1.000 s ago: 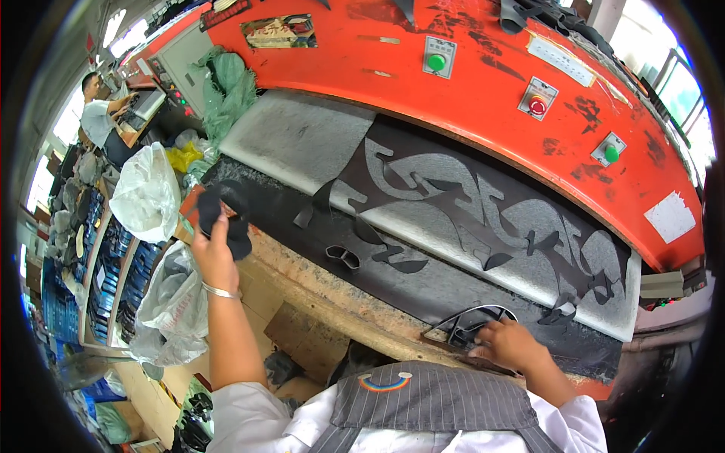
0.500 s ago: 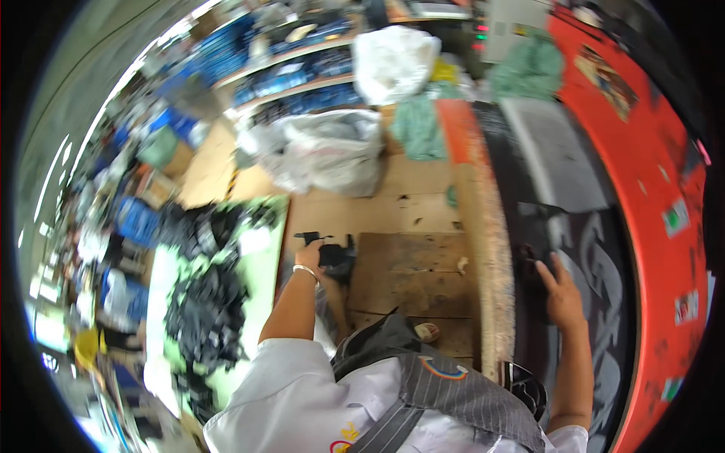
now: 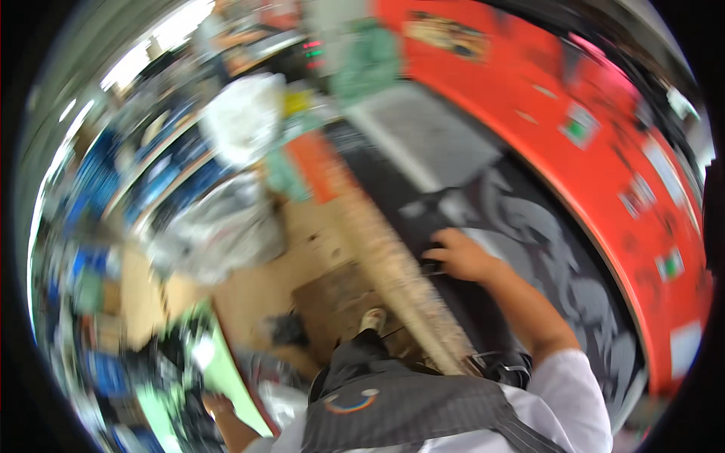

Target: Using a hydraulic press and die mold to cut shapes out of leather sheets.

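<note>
My right hand reaches over the long black work surface. Its fingers curl down at a small dark item by the near edge, too blurred to name. Under and beyond this hand lies black sheet material with grey swirling shapes. At lower left, my left hand is beside a heap of black pieces on the light green table. Motion smears its fingers, so I cannot see whether it holds anything.
A red machine body runs along the surface's far side. A worn wooden edge borders its near side. On the floor are a black bundle and a clear plastic bag. Shelves of blue stacks stand at left.
The view has swung to the right. My left hand has moved from above the floor to the green table's heap. My right hand's fingers, spread before, are now curled near the wooden edge.
</note>
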A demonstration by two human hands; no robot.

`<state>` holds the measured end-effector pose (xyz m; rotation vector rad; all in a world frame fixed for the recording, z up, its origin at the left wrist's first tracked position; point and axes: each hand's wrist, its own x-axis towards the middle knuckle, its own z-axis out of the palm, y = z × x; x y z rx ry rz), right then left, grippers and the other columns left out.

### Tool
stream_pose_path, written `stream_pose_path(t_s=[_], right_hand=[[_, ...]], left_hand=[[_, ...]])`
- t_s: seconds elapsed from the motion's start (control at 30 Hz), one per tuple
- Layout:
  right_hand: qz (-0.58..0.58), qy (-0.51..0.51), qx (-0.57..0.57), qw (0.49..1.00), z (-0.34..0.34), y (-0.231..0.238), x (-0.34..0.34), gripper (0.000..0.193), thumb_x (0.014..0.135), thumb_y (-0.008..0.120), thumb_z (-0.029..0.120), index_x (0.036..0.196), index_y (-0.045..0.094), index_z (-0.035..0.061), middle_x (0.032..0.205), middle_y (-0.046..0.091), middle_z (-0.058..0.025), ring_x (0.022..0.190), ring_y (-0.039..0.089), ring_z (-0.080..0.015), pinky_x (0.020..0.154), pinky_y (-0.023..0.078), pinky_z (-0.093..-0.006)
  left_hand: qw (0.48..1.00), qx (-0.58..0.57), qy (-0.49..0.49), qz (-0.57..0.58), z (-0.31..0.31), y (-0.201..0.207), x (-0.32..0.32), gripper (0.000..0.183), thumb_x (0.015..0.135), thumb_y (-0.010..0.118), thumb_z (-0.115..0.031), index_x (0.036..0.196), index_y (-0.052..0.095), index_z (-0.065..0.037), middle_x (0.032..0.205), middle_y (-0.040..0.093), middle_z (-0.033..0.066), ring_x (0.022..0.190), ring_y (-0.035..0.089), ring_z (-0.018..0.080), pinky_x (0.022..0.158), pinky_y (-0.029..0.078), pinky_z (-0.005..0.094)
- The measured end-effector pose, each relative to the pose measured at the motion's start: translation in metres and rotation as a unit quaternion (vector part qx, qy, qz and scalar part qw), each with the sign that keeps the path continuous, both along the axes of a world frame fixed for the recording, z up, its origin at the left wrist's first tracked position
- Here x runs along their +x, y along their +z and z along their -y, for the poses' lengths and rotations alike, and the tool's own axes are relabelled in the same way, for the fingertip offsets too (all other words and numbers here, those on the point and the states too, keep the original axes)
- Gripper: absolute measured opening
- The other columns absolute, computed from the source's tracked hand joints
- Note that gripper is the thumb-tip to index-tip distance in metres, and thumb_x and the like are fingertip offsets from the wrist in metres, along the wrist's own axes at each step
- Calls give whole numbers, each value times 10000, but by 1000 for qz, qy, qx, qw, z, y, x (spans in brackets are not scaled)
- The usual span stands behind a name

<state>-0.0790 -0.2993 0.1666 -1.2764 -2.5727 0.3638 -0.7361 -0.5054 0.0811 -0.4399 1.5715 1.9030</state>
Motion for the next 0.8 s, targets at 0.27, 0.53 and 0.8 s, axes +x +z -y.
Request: stream_pose_path(t_s=[0.27, 0.53, 0.8], right_hand=[[-193, -357, -34, 913, -44, 26, -11, 459, 790, 717, 429, 938, 637, 3, 917, 624, -206, 876, 611, -399, 776, 483, -461], [-38, -640, 8, 767, -122, 4, -3, 492, 762, 732, 392, 1048, 606, 13, 1028, 638, -177, 929, 621, -359, 775, 494, -434], [-93, -586, 105, 798, -94, -6, 2, 634, 736, 777, 265, 1295, 547, 73, 1023, 661, -108, 1013, 552, -287, 871, 412, -388]], left_hand=[[713, -159, -493, -472, -379, -55, 53, 332, 978, 472, -189, 1251, 512, -4, 1190, 592, 140, 1013, 605, 219, 826, 527, 304], [414, 322, -706, -475, -507, 80, 463, 315, 904, 607, -212, 1163, 609, -33, 1077, 671, 99, 946, 653, 248, 862, 499, 337], [142, 318, -751, -560, -460, 52, 564, 657, 855, 507, -87, 1465, 271, -25, 1369, 521, 166, 1345, 394, 312, 1141, 203, 472]])
